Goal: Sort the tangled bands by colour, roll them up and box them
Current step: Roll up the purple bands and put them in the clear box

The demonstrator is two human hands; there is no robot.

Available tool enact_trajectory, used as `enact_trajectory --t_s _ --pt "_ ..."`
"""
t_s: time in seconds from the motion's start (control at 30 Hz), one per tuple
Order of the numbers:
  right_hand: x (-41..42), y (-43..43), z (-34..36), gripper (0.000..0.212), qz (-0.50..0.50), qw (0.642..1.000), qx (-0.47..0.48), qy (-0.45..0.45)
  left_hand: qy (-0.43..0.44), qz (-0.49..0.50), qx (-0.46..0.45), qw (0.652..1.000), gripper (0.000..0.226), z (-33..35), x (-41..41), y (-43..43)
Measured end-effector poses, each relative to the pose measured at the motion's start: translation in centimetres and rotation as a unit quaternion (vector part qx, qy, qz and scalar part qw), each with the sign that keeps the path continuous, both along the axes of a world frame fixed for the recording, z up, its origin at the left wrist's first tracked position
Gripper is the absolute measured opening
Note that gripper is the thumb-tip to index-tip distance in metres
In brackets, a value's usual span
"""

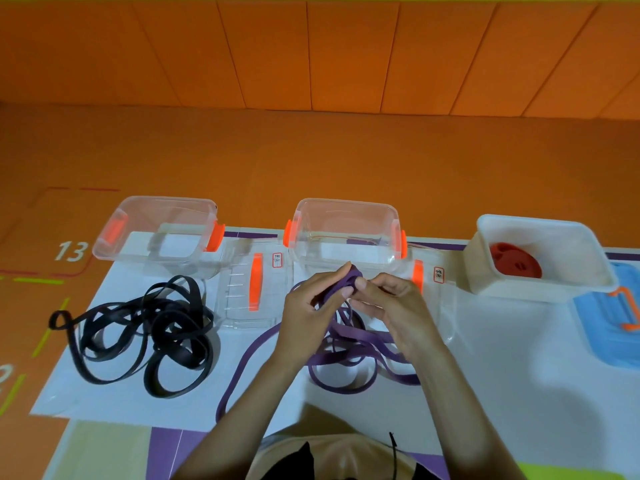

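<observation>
White 13 [71, 251] marks the orange floor [311, 161]; lid labels [277, 260] are unreadable.

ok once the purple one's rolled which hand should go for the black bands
Left, likely. The black bands lie on the side of the left hand, nearer to it; the right hand would have to cross the purple band. Both hold that band now.

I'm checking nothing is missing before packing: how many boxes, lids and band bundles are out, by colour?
Clear boxes: 2
White box: 1
Clear lids: 2
Blue lid: 1
Black band bundle: 1
Purple band bundle: 1
Red band roll: 1
Total: 9
</observation>
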State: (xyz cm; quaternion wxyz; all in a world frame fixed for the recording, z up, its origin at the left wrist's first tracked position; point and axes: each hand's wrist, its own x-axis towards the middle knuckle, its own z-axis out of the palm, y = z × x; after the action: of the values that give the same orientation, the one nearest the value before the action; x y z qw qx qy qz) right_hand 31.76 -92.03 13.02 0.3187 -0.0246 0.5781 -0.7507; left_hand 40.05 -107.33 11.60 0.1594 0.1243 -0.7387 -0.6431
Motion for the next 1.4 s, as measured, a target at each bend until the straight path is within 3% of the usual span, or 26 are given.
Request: enact_trajectory --t_s 0.17,0.27,0.4,0.47,0.53,0.7,1.07,1.23,1.4 --pt "-1.2 0.7 0.7 0.038 0.012 0.994 0.047 0.101 -0.009 -0.070 -0.040 0.997 0.035 0.6 -0.5 -0.8" --pt "-1.4 0.9 0.7 0.026 0.002 0.989 0.051 0.142 -0.018 -0.082 -0.010 0.996 0.036 0.7 -0.7 -0.7" --pt "-0.7 0.5 0.3 0.025 -0.050 0.990 0.019 0.133 0.009 0.021 0.114 0.993 0.034 1.4 -1.1 0.1" --pt "-0.3 0.2 0.3 0.032 -0.077 0.989 -0.005 0.122 0.010 0.053 0.123 0.991 0.025 1.6 -1.6 0.4" --pt "0.1 0.0 0.3 0.037 -0.110 0.988 -0.019 0.109 -0.003 0.031 0.119 0.992 0.022 1.7 -1.8 0.3" --pt "0.4 0.1 0.5 0.021 -0.174 0.979 -0.056 0.093 -0.018 -0.042 0.169 0.985 0.027 2.0 -1.5 -0.2" --pt "1.0 0.4 0.1 0.033 -0.055 0.993 -0.024 0.105 0.010 0.071 0.189 0.979 0.024 2.0 -1.3 1.0" --pt "1.3 0.5 0.0 0.016 -0.057 0.990 0.036 0.124 0.028 0.094 0.116 0.988 0.015 1.8 -1.2 1.0" --pt "1.5 1.0 0.2 0.016 -0.084 0.988 0.038 0.123 0.029 0.055 0.050 0.997 0.017 1.6 -0.8 1.0"
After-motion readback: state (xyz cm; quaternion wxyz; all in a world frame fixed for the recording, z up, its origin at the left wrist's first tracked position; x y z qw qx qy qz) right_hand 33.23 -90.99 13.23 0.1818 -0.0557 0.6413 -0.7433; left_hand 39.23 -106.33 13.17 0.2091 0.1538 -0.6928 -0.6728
